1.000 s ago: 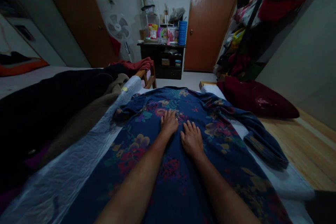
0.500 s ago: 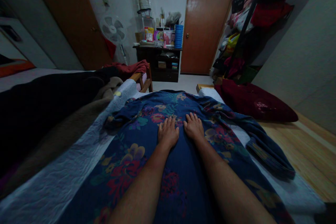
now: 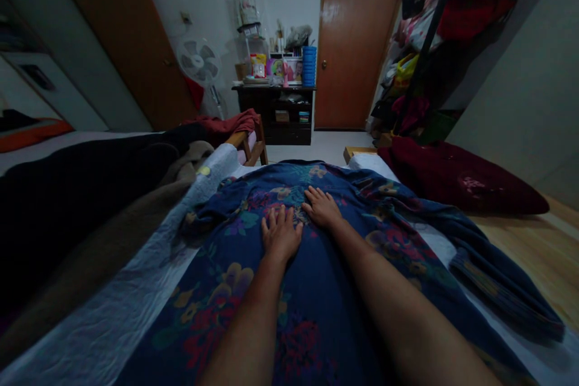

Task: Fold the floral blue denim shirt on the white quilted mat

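- The fingers (image 3: 282,217) of the left hand (image 3: 281,241) were spread, palm down, on a blue flowered shirt (image 3: 323,289); those of the right hand (image 3: 324,211) lay slightly farther up the cloth, parted a little less — neither hand pinched anything.
- The shirt was laid out long on a pale sheet (image 3: 156,274), its collar (image 3: 303,163) at the far end.
- By its look the cloth was thin, limp and light, hardly fragile, and likely to ruck under a push; the shoulder edges seemed the surest hold.
- The left sleeve (image 3: 203,214) bunched in short creases, while the right sleeve (image 3: 511,292) ran outward in a loose, tubular fold.
- Beyond lay a fuzzy brown blanket (image 3: 131,226) on the left and, on the right, a plump, dark red cushion (image 3: 452,169) — rounded, resting on smooth wooden boards (image 3: 520,244).
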